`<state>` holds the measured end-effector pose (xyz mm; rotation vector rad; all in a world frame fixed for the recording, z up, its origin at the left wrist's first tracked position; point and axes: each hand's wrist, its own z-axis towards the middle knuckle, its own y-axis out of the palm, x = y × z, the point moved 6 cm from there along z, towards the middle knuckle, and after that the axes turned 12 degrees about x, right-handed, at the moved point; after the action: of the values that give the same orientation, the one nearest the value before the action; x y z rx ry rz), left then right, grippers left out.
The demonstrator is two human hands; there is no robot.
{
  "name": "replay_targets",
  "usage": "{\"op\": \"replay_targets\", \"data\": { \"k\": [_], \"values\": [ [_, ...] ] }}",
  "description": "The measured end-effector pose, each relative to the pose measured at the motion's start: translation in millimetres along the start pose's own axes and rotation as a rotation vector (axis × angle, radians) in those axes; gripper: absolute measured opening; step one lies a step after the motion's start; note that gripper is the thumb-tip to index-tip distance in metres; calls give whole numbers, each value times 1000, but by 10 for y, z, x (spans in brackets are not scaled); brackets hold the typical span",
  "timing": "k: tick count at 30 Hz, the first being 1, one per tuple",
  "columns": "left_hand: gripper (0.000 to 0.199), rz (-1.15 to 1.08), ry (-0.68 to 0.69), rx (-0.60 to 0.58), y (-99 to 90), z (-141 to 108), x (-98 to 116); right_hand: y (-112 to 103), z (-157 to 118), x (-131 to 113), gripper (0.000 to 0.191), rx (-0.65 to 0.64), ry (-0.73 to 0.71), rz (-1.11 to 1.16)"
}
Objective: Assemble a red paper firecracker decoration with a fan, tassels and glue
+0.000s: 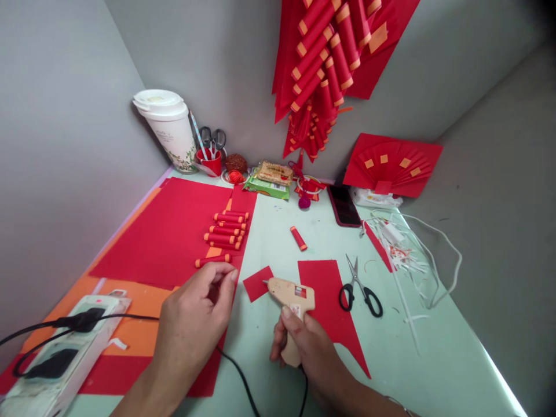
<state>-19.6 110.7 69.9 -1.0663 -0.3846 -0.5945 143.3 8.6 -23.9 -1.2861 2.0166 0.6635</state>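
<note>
My right hand [308, 341] is wrapped round the handle of a cream-coloured hot glue gun [284, 289]. Its nozzle points left, over a small red paper rectangle [256, 285] on the table. To the left, my left hand [197, 307] is closed in a pinch, thumb against forefinger; whatever is between the tips is hidden. Just beyond its knuckles lies one red paper roll with orange ends [212, 260]. Behind that is a pile of several similar rolls [226, 229]. Another roll [298, 238] lies alone farther back.
Black-handled scissors [359, 289] lie open beside a cut red sheet [321, 289]. At left are a power strip [82, 341] and red sheets [169, 231]. A lidded cup [169, 136], phone [344, 205] and white cable [452, 249] stand or lie farther back. Paper rolls [325, 58] hang above.
</note>
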Motion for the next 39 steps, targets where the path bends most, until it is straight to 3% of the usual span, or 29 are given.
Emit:
{"op": "replay_targets", "data": {
  "k": [39],
  "values": [
    [21, -11, 1, -11, -17, 3, 32, 3, -20, -28, 56, 6, 6, -53]
  ]
}}
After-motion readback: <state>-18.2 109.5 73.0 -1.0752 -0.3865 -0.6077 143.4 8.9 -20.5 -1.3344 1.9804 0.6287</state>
